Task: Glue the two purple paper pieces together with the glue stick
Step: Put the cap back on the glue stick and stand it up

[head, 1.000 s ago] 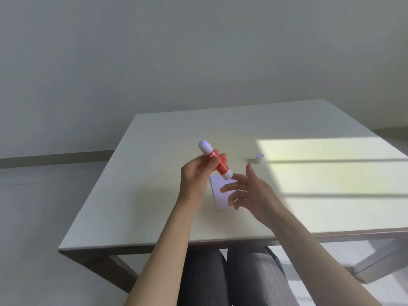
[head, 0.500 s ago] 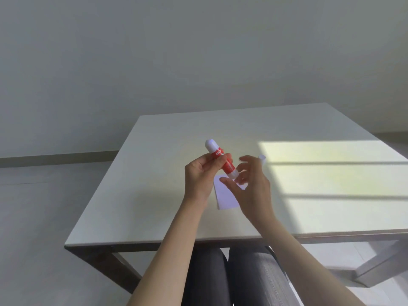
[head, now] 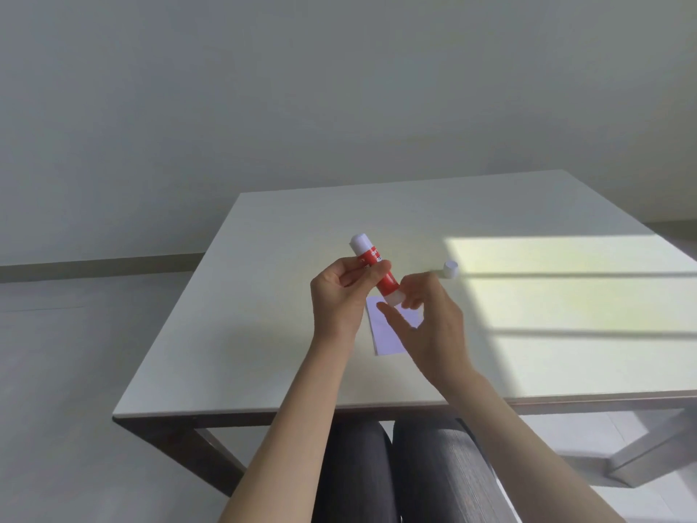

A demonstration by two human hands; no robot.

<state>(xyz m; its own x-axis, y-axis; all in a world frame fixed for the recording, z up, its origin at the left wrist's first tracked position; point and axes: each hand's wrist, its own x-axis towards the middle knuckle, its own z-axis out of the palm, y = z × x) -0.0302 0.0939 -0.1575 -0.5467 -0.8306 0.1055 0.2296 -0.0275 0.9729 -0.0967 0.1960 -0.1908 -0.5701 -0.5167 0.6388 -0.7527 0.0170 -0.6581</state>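
Glue stick (head: 377, 271): red barrel with white ends, which I see tilted above the table, upper white end leaning away to the left, lower white end pointing down toward the paper.
Left hand (head: 345, 292): I see it wrapped round the middle of the red barrel, fingers curled closed, thumb pressed on the near side of the label.
Right hand (head: 433, 326): raised at the stick's lower white end; thumb and forefinger are pinched in close around that end, the other fingers loosely bent. I cannot tell how firm the pinch is.
Right thumb (head: 388, 309): stretched out under the white base, touching or just beside it.
Purple paper (head: 386, 330): pale sheet flat on the table under both hands, partly hidden by the right hand. I cannot tell one piece from two.
Cap (head: 451, 268): small, white, standing on the table to the right of the hands, at the edge of the sunlit patch, apart from the stick.
Table (head: 264, 315): pale top, dark frame.
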